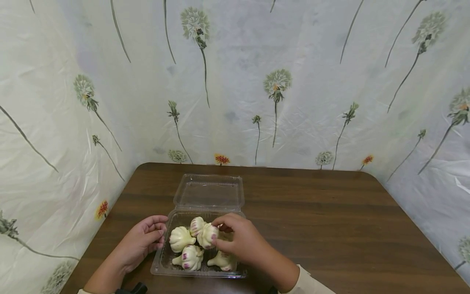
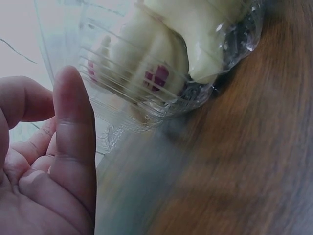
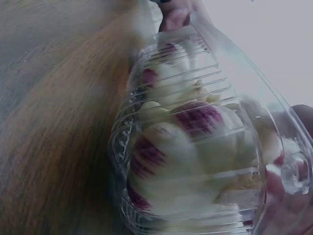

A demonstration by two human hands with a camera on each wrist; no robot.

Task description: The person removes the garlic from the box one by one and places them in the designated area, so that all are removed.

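Note:
A clear plastic clamshell box [image 1: 199, 274] stands with its lid tipped back, holding several white garlic bulbs with purple streaks. Over its middle, my right hand [image 1: 242, 237] pinches a garlic bulb [image 1: 207, 235] between thumb and fingers. Another bulb [image 1: 197, 225] sits right behind that one. On the left of the box are two more, one yellowish [image 1: 180, 239] and one purple-marked [image 1: 192, 258]. A further bulb [image 1: 224, 261] lies under my right hand, partly hidden. My left hand [image 1: 141, 241] is at the box's left rim, fingers loosely bent; its thumb [image 2: 73, 117] stands apart from the wall.
The brown wooden table [image 1: 312, 220] extends to the right of the box. Its back edge meets a flower-printed plastic sheet [image 1: 235, 81], which also covers both sides. The raised lid [image 1: 209, 192] lies behind the box. A dark object [image 1: 136, 288] shows near my left wrist.

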